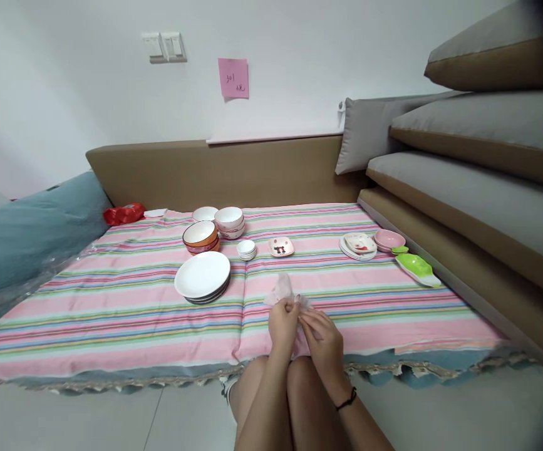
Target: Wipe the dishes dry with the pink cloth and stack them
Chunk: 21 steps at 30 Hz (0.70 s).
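Along the back runs a brown backrest [224,172], with a pink note [234,78] and light switches [164,47] on the wall above it; thick grey-and-brown cushions [468,181] are piled at the right, and a blue cushion [31,222] lies at the left near a shiny red packet [124,214]. A striped cloth [125,307] carries the dishes. Left of the hands is a stack of plates [201,274], white on top and dark-edged below; behind it stand orange bowls [200,232] and white bowls [229,217], piled in one another. Small white bowls [246,248] are nested beside a square dish [281,247] with a printed figure, which sits just beyond the hands. At the right, a patterned dish [360,243] rests on white plates [356,254], next to a pink bowl [389,239] and a green dish [416,268]. The thin whitish sheet [280,289], cloth or paper, is bunched at the fingertips: the left hand [282,322] grips it with curled fingers, and the right hand [322,336] pinches its near edge.
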Motion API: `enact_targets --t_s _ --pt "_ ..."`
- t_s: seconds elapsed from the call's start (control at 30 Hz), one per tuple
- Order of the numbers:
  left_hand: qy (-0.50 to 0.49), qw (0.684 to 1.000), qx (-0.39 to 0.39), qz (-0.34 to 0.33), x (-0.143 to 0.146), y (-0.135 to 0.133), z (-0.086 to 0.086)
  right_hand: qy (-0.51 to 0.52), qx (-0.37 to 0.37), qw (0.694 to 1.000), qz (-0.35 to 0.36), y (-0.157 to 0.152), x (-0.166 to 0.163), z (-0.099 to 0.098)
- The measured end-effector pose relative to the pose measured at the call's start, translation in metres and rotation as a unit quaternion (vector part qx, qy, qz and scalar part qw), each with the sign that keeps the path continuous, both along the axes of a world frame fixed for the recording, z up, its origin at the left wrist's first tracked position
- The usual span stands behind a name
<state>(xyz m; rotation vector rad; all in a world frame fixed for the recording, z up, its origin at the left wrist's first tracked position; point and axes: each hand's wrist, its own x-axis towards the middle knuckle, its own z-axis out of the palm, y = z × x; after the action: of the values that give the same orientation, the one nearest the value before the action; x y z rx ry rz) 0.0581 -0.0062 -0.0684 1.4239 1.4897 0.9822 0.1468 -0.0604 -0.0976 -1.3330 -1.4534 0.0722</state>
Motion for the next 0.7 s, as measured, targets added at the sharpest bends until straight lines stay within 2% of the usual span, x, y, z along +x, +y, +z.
enact_targets --t_s 0.1,0.17,0.23,0.33,0.43,0.5,0.6,0.7 --pt "0.027 0.999 0.043 0.000 -0.008 -0.014 0.011 0.095 -0.048 0.994 -0.005 -0.020 -0.009 0.005" --pt "0.060 0.994 0.095 -0.003 -0.014 -0.022 0.023 0.195 -0.096 0.976 -0.007 -0.030 -0.013 0.010" --pt "0.120 0.981 0.155 -0.017 -0.020 -0.029 0.038 0.301 -0.151 0.942 0.011 -0.040 -0.019 0.019" --pt "0.221 0.951 0.211 -0.037 -0.026 -0.038 0.065 0.427 -0.214 0.871 0.114 -0.051 -0.029 0.035" --pt "0.279 0.930 0.217 -0.095 -0.032 -0.045 0.093 0.509 -0.226 0.804 0.209 -0.058 -0.041 0.047" --pt "0.304 0.922 0.207 -0.123 -0.037 -0.048 0.112 0.537 -0.219 0.781 0.231 -0.060 -0.046 0.050" --pt "0.297 0.925 0.201 -0.123 -0.046 -0.052 0.139 0.563 -0.208 0.767 0.227 -0.064 -0.050 0.052" --pt "0.187 0.958 0.174 -0.133 -0.052 -0.057 0.161 0.580 -0.199 0.760 0.217 -0.069 -0.052 0.054"
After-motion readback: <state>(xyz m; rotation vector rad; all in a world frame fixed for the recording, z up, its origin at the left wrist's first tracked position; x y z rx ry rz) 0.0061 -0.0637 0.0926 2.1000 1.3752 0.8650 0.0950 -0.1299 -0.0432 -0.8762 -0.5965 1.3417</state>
